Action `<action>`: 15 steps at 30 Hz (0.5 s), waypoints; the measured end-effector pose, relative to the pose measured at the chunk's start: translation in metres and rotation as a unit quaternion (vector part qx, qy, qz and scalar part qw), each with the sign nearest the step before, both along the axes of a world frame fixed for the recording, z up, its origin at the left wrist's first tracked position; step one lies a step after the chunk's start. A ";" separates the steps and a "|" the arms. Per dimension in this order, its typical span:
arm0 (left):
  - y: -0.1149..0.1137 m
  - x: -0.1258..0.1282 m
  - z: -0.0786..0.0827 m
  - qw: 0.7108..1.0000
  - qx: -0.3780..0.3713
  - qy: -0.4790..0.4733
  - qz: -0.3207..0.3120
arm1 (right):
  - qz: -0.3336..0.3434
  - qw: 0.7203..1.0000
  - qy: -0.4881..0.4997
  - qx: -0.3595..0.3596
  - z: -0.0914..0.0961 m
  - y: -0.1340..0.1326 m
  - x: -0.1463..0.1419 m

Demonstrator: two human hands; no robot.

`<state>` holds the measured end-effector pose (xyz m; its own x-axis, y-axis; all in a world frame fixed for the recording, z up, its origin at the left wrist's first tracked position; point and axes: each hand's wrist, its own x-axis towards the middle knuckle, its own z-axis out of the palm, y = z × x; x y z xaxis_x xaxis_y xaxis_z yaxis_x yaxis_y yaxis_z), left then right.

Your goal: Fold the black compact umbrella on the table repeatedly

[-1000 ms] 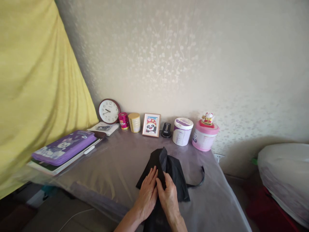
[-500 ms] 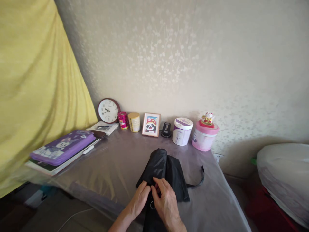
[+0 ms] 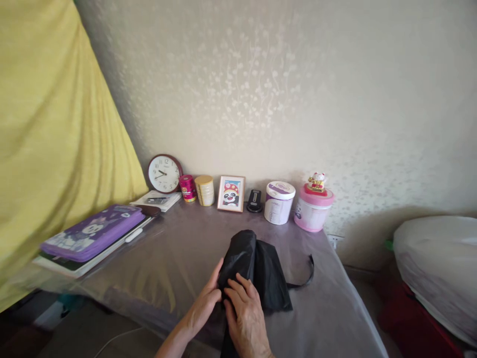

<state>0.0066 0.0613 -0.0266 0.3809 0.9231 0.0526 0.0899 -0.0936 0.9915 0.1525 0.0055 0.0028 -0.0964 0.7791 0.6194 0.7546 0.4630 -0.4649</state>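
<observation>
Numerals on round wall clock (image 3: 164, 173)

left hand (image 3: 203, 303): thumb raised | right hand (image 3: 244, 318): fingers curled, palm down

soft, fairly bright daylight, source out of frame. pale cream patterned wallpaper (image 3: 238, 89) evenly lit. broad soft shadow low on the wall beside the white plastic-wrapped bundle (image 3: 439, 268). dull glare across the clear plastic sheet (image 3: 160, 263) on the desk. folded black fabric (image 3: 268, 278) nearly loses its creases in shadow. wide-angle bowing toward the edges; overall slight softness.
</observation>
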 end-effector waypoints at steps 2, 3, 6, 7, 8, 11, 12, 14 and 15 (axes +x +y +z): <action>0.004 -0.004 0.000 1.000 -0.008 0.004 -0.016 | 0.011 1.000 -0.013 0.004 -0.003 0.000 0.000; 0.005 -0.005 0.004 1.000 -0.005 0.011 -0.014 | 0.021 1.000 -0.018 0.007 -0.003 0.000 0.000; 0.006 0.004 0.026 0.993 0.069 0.083 0.056 | 0.058 0.998 -0.026 0.013 -0.005 0.001 -0.001; 0.005 0.010 0.037 0.982 0.116 0.126 0.083 | 0.065 0.997 -0.026 0.011 -0.005 0.001 -0.001; 0.004 0.018 0.048 0.971 0.162 0.154 0.085 | 0.069 0.997 -0.026 0.011 -0.007 0.002 -0.001; 0.002 0.040 0.074 0.938 0.257 0.228 -0.052 | 0.057 0.998 -0.034 0.020 -0.012 0.004 -0.001; 0.004 0.047 0.078 0.926 0.264 0.249 -0.105 | 0.050 0.998 -0.039 0.027 -0.013 0.004 -0.001; 0.012 0.055 0.078 0.911 0.261 0.278 -0.156 | 0.047 0.998 -0.038 0.034 -0.013 0.004 -0.001; 0.018 0.058 0.076 0.908 0.261 0.287 -0.155 | 0.054 0.998 -0.030 0.032 -0.011 0.004 -0.001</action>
<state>0.0644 0.0795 0.0492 0.7217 0.6731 0.1616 0.4679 -0.6463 0.6028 0.1515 0.0093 -0.0087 -0.2160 0.7213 0.6580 0.7249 0.5700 -0.3868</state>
